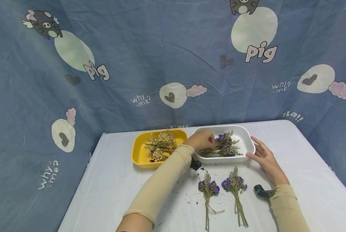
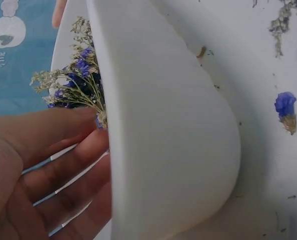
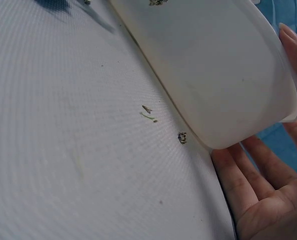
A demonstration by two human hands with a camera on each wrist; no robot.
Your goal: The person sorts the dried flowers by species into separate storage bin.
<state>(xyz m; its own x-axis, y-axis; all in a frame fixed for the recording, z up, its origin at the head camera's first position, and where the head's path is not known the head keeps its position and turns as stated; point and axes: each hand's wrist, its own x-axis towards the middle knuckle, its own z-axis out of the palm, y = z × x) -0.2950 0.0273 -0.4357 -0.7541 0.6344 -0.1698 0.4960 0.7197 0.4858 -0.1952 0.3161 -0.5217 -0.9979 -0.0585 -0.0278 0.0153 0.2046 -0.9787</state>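
A white plastic tray (image 1: 222,160) holds small bunches of dried purple flowers (image 1: 225,140) with pale sprigs. My left hand (image 1: 201,140) reaches over its left end. In the left wrist view, thumb and index finger pinch the stems of a purple dried-flower bunch (image 2: 81,75) behind the tray's wall (image 2: 163,125). At the tray's right end, my right hand (image 1: 266,158) grips the corner, thumb near the rim. Its other fingers (image 3: 238,180) lie under and against the outside in the right wrist view.
Left of the white tray stands a yellow tray (image 1: 138,158) of cream dried flowers (image 1: 161,143). Two purple bunches lie in front, one on the left (image 1: 208,190) and one on the right (image 1: 235,188). Crumbs and a loose purple blossom (image 2: 286,105) dot the white table (image 1: 103,199).
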